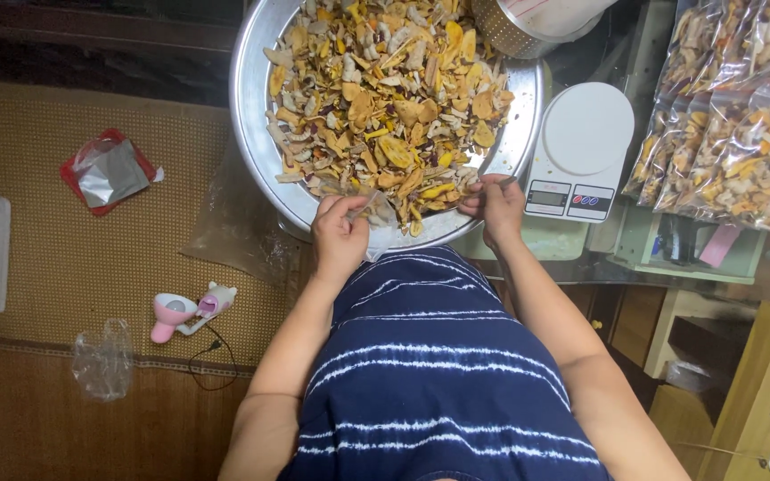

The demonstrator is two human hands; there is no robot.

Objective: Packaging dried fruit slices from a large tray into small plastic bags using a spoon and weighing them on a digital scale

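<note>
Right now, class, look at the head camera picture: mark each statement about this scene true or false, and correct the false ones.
1. The large metal basin holds mixed dried chips. True.
2. Both hands are by the basin's near rim. True: the left hand and the right hand are both there.
3. The white kitchen scale has a bowl on it. False: its round platform is bare.
4. The clear bags at the right are unfilled. False: they are packed with the same kind of chips.
5. A small pink fan lies on the woven mat. True.
</note>
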